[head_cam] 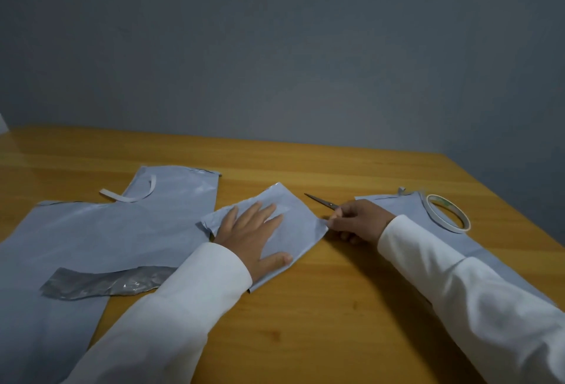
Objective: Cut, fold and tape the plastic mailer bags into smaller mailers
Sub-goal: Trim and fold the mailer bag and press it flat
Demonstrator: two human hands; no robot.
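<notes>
Wooden counter against a grey wall. Left hand lies flat, fingers straight, pressing a small cut mailer piece at centre. Right hand grips scissors — handles hidden, blades closed — beside its corner. Tape roll rests on another mailer, partly hidden by the sleeve. Larger mailers lie left, cut off at the frame edge.

Person, two arms in view. Both wear long white sleeves of smooth woven cloth, left sleeve, right sleeve. Plain cuffs end at the wrists. Soft creases along the forearms. Both hands bare, no rings or watch visible.
</notes>
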